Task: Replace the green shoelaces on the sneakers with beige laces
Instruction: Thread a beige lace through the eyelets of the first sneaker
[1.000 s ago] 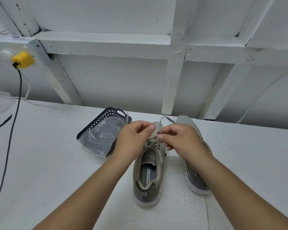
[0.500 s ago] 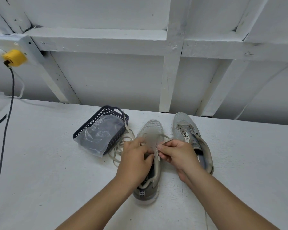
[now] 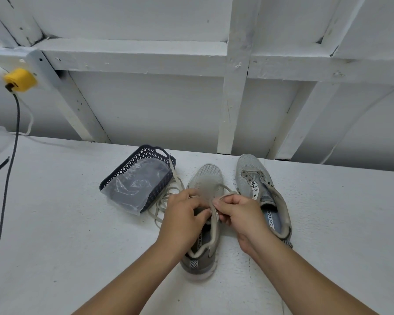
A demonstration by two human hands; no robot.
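Hands lower since second ago, now down on near sneaker (image 3: 203, 235) mid-table. Left hand (image 3: 183, 220) and right hand (image 3: 238, 214) pinch beige lace (image 3: 224, 188) at eyelets, fingers curled. Risk: slack coil (image 3: 166, 198) beside basket (image 3: 146, 176) snags, lace slips from eyelet; far sneaker (image 3: 259, 196) unlaced.

A dark lattice basket (image 3: 132, 165) lies on my white table (image 3: 55, 223), holding a clear plastic bag (image 3: 132, 189). A yellow plug (image 3: 20, 79) sits on the white wall frame (image 3: 146, 56); a black cord (image 3: 6, 185) hangs from it.
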